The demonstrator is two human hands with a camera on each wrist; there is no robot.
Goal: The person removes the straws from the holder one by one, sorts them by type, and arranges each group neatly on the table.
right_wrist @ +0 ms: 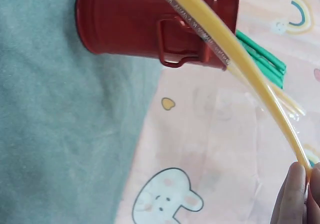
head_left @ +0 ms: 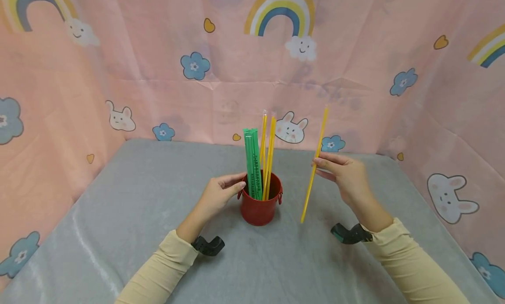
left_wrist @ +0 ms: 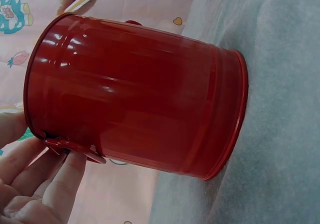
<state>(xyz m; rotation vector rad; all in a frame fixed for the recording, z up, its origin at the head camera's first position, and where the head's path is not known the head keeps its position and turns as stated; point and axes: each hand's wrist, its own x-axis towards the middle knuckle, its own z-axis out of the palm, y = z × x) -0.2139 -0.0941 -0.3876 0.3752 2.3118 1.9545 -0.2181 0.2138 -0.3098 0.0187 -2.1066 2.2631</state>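
A small red metal bucket (head_left: 260, 205) stands on the grey cloth, holding several green wrapped straws (head_left: 252, 164) and yellow wrapped straws (head_left: 268, 155). My left hand (head_left: 221, 192) touches the bucket's left side by its handle lug; in the left wrist view the fingers (left_wrist: 47, 181) lie against the bucket (left_wrist: 140, 104) near its rim. My right hand (head_left: 341, 172) pinches one long yellow straw (head_left: 313, 168) held nearly upright in the air to the right of the bucket. In the right wrist view the straw (right_wrist: 240, 64) crosses in front of the bucket (right_wrist: 145, 21), with my fingertips (right_wrist: 295, 194) on it.
Grey cloth (head_left: 118, 207) covers the table. Pink printed fabric (head_left: 355, 54) with rainbows, bunnies and flowers walls in the back and both sides. Black wrist camera mounts (head_left: 209, 245) sit under both forearms.
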